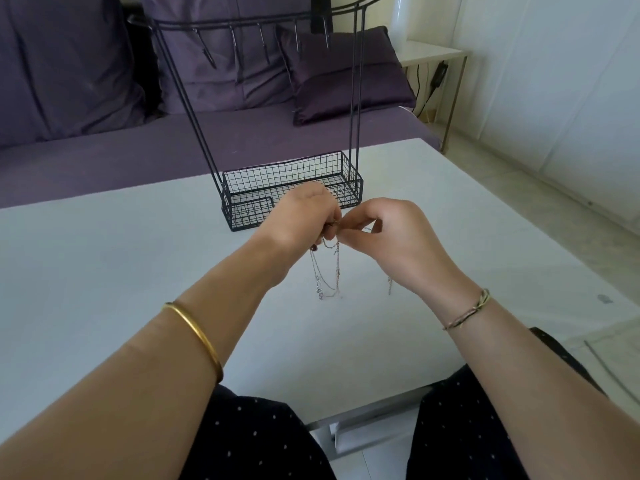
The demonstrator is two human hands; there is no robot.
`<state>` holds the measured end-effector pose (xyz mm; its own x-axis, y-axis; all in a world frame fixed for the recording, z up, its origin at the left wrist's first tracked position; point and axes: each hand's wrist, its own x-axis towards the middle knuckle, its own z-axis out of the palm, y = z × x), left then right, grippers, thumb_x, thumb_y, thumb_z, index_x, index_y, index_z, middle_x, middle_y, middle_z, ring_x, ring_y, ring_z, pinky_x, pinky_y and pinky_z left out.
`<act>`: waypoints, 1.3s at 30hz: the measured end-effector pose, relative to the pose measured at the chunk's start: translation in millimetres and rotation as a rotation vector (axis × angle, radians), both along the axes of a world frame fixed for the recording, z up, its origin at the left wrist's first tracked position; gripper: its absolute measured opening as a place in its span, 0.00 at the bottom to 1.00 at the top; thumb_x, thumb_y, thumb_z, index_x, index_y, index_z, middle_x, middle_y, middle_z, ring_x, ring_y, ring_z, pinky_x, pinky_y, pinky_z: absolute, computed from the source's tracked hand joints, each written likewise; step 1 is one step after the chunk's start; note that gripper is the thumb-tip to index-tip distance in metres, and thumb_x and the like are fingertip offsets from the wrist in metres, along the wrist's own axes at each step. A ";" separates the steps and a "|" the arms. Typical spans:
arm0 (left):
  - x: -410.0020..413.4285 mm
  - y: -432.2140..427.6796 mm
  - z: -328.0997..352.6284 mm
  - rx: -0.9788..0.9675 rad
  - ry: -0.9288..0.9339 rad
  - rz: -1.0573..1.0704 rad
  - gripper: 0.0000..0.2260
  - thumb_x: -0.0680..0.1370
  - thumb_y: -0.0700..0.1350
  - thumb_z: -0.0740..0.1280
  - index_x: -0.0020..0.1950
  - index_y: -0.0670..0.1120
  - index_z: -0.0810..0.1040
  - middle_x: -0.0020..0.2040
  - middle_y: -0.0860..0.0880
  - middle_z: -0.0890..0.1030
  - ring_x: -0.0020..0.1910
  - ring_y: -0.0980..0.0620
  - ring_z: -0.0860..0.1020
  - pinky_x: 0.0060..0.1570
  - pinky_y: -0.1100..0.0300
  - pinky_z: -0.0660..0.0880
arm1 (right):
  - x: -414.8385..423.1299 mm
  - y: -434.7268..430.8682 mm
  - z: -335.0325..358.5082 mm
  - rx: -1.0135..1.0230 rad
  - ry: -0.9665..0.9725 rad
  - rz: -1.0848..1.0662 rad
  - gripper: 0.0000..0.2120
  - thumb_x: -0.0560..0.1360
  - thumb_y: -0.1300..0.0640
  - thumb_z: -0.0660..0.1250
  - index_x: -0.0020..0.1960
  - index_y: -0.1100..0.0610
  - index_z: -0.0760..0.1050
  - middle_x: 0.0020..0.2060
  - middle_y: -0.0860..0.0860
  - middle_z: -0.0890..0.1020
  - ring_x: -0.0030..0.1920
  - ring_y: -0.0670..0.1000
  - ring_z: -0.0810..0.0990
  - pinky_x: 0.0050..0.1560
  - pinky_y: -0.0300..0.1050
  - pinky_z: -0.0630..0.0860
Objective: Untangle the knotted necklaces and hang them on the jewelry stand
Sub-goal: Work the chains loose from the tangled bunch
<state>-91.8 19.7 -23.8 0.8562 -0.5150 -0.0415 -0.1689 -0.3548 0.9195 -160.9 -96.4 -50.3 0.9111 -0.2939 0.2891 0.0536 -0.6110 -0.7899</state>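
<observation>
We see the tangled thin silver chain necklaces (328, 268) held up above the white worktop (121, 258), between the two hands and just in front of the stand. Several fine strands hang down in narrow loops, with small beads or charms along them and a small cluster at the bottom. One short end shows separately below the right hand. We cannot tell whether the lowest loops touch the worktop.

The left hand (304, 216), fingers curled, grips the top of the bundle. The right hand (391, 237) pinches the same spot between thumb and forefinger, so that the fingertips of both hands meet. A plain gold bangle (199, 336) sits on the left forearm and a thin cord bracelet (471, 310) on the right wrist.

The black wire jewelry stand (356, 98) stands upright on the worktop behind the hands, with a mesh basket base and a top rail bearing slanted pegs. Beyond the worktop we see a purple sofa (104, 150) with matching purple cushions (346, 81), and at right a small white side table (433, 51) against pale walls.
</observation>
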 end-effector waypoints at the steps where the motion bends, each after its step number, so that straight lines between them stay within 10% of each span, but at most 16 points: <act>1: 0.2 -0.3 0.1 0.009 0.001 0.004 0.09 0.72 0.34 0.56 0.37 0.44 0.72 0.26 0.51 0.74 0.33 0.49 0.68 0.42 0.53 0.68 | 0.0 0.8 0.2 0.014 0.004 0.014 0.03 0.72 0.62 0.71 0.45 0.58 0.82 0.35 0.41 0.79 0.30 0.31 0.72 0.34 0.25 0.66; 18: 11.6 9.8 -0.5 -0.026 -0.048 0.041 0.12 0.75 0.34 0.57 0.40 0.46 0.78 0.30 0.53 0.80 0.32 0.55 0.71 0.35 0.63 0.69 | -0.8 -8.8 5.0 0.453 0.175 0.004 0.05 0.69 0.65 0.70 0.36 0.58 0.76 0.23 0.44 0.68 0.26 0.46 0.64 0.25 0.34 0.60; 34: 4.8 8.3 3.4 -0.017 0.015 -0.019 0.12 0.75 0.34 0.54 0.39 0.45 0.73 0.26 0.51 0.74 0.31 0.51 0.68 0.42 0.54 0.68 | 0.3 1.8 1.9 0.020 -0.036 -0.053 0.03 0.72 0.59 0.71 0.40 0.57 0.82 0.33 0.40 0.78 0.30 0.32 0.73 0.33 0.27 0.65; 39: 3.2 7.5 4.9 -0.014 0.017 -0.020 0.12 0.74 0.33 0.54 0.38 0.44 0.73 0.28 0.49 0.73 0.32 0.50 0.67 0.42 0.53 0.67 | 1.4 5.2 1.3 0.171 -0.023 -0.002 0.06 0.75 0.61 0.68 0.46 0.59 0.84 0.25 0.39 0.75 0.26 0.36 0.72 0.29 0.27 0.64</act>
